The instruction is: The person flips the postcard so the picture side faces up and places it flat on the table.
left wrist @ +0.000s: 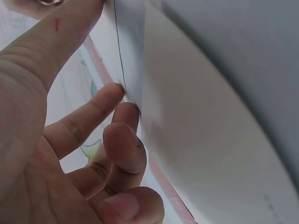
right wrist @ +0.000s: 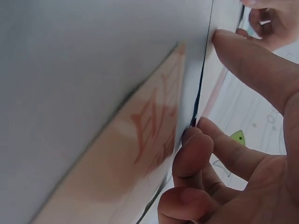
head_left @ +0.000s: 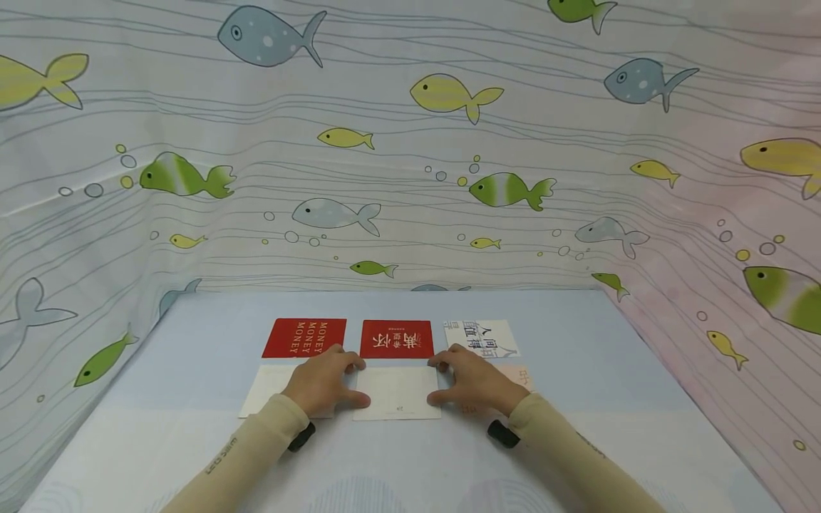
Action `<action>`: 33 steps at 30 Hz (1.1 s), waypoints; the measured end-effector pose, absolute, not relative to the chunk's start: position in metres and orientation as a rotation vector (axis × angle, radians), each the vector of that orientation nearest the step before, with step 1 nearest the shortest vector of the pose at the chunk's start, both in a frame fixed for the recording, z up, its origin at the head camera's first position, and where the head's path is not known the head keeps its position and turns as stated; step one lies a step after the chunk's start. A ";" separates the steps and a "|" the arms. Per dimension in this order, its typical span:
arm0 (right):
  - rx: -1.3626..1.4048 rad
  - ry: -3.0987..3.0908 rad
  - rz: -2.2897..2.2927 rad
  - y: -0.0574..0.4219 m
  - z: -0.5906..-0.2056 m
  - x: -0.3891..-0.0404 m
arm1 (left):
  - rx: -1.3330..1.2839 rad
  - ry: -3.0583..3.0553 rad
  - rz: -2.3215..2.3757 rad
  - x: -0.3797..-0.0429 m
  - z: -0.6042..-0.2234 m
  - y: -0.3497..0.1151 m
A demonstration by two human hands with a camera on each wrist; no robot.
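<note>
In the head view a white card (head_left: 398, 393) with small print near its bottom edge lies flat on the table, between both hands. My left hand (head_left: 328, 381) touches its left side, thumb low on the edge and forefinger at the upper corner. Mirroring it, my right hand (head_left: 476, 381) has its thumb and fingertips at the right edge. Under the left hand lies another white card (head_left: 269, 388), partly covered. A pale pink card (right wrist: 126, 154) with orange lettering lies below the right hand, largely hidden in the head view.
Behind the hands lie a red card (head_left: 308, 338) with MONEY lettering, a red card (head_left: 396, 340) with pale characters and a white card (head_left: 484, 338) with blue characters. A fish-patterned curtain (head_left: 398, 164) encloses the table's back and sides.
</note>
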State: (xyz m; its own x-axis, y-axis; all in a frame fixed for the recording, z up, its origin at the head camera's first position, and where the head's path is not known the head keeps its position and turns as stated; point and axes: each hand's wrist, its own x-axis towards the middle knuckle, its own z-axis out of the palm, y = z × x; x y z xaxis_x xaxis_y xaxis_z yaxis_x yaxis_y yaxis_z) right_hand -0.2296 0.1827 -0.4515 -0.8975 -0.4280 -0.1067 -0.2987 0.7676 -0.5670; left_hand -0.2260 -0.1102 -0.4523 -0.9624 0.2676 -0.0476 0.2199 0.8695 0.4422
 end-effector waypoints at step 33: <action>-0.465 2.639 -1.068 0.180 -0.455 -0.220 | 0.027 2.601 1.249 -0.214 -0.453 -0.112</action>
